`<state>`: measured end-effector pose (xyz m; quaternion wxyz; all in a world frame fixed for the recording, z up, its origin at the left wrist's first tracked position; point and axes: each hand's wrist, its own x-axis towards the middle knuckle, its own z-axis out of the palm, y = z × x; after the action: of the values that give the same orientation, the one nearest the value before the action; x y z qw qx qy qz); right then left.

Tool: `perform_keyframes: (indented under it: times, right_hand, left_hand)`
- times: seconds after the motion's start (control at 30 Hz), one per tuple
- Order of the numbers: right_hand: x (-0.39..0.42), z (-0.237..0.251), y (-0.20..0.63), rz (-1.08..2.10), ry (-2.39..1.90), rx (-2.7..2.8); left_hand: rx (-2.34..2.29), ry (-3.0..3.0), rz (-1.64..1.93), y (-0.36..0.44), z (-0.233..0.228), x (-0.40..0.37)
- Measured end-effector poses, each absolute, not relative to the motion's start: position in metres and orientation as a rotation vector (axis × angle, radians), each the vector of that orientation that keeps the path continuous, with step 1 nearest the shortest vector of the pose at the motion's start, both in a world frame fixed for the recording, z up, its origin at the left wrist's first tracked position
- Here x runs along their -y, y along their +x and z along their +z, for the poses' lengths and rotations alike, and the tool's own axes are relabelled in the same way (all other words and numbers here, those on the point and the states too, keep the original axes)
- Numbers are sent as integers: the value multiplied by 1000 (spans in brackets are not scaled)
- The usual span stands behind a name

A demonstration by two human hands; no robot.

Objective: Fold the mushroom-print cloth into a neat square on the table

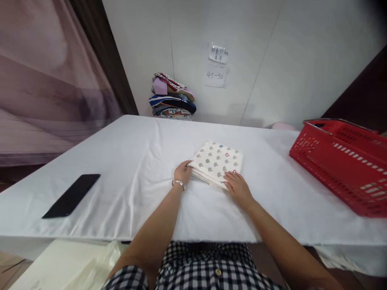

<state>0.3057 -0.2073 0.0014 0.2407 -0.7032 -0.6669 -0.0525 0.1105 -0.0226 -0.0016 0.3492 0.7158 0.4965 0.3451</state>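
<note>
Folded cloth (218, 162), cream with small grey and coloured motifs, is seen lying flat on the white-covered counter (127, 161), about mid-width and directly ahead of the person. It is set slightly askew, its long axis running from near left to far right. The left hand (182, 171) is curled at the near left corner, fingers tucked against the stacked edges, a bracelet (178, 183) noted at the wrist. The right hand (238, 187) is laid open and flat, fingertips pressed on the near right edge. Both hands touch the cloth from its near side, neither markedly closer. A black phone (71, 195) is noted well apart to the left, a red basket (344, 161) well apart to the right, and a pile of folded clothes (172, 96) against the far wall.
</note>
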Motion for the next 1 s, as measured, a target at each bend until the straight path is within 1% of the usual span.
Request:
perform_keyframes:
  times: [0.13, 0.33, 0.5, 0.63, 0.77, 1.0]
  right_hand:
    - [211, -3, 307, -198, -1942, 1723]
    - [221, -7, 301, -206, -1898, 1794]
    - [221, -12, 299, -267, -1854, 1848]
    - [215, -10, 296, -299, -1894, 1783]
    - [208, -7, 290, -283, -1962, 1729]
    - [215, -18, 289, -437, -1887, 1824]
  left_hand:
    - [-1292, 1864, 927, 107, -4, 21]
    - [-1290, 1994, 826, 106, -7, 19]
    - [-1064, 2182, 964, 108, -13, 20]
    - [-934, 2257, 958, 111, -18, 20]
    - [-973, 2203, 967, 112, -14, 22]
    - [-1025, 2175, 974, 112, -5, 25]
